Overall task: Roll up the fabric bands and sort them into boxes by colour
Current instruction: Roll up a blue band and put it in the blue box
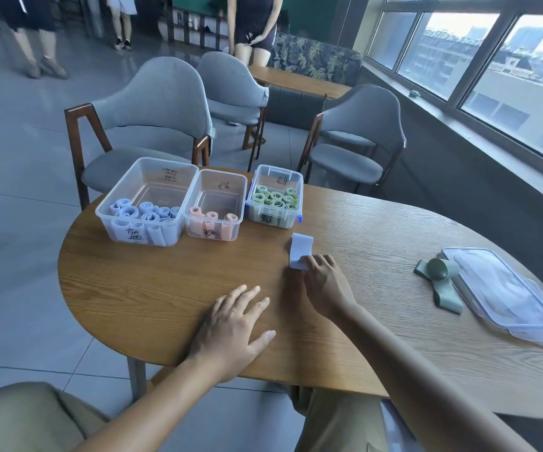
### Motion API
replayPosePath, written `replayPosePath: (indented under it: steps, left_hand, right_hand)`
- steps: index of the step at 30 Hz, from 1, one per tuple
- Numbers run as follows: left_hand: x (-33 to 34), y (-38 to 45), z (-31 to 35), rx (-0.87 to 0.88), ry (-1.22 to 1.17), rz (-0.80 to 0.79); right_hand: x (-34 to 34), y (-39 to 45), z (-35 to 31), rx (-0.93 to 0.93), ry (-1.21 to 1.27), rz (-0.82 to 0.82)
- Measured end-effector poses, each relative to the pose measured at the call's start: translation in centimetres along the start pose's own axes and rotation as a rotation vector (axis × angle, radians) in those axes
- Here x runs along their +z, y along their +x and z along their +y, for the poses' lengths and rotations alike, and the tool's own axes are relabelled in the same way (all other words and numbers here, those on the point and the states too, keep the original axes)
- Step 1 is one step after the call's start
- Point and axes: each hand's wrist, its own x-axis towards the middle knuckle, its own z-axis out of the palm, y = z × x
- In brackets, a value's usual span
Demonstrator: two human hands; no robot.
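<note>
Head view: the right hand (324, 282) pinches the near end of the pale blue fabric band (300, 251) lying flat on the oval wooden table (165, 288); the left hand (231, 327) rests flat, fingers spread; roll tightly, edges aligned, toward the clear box of blue rolls (146, 203).

A rounded wooden table (165, 288) stands on a grey tiled floor (9, 164). Grey upholstered chairs (152, 106) with wooden frames stand beyond its far edge. A leaf-patterned sofa (315, 57) sits behind them, large windows (492, 60) line the right, and people (257, 24) stand beyond.
</note>
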Motion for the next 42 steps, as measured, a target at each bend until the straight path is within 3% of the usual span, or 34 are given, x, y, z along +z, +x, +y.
replayPosePath:
  steps: [17,31,42]
  left_hand:
    - [-0.4,0.0,0.2,-0.006,0.002,-0.022]
    - [-0.5,0.0,0.0,-0.013,-0.011,-0.032]
    - [-0.8,-0.1,0.3,-0.018,-0.017,-0.025]
  right_hand:
    - [0.6,1.5,0.6,-0.01,-0.031,-0.002]
    - [0.3,-5.6,-1.3,-0.145,0.108,0.077]
    - [0.0,-10.2,-2.8,-0.131,0.101,0.018]
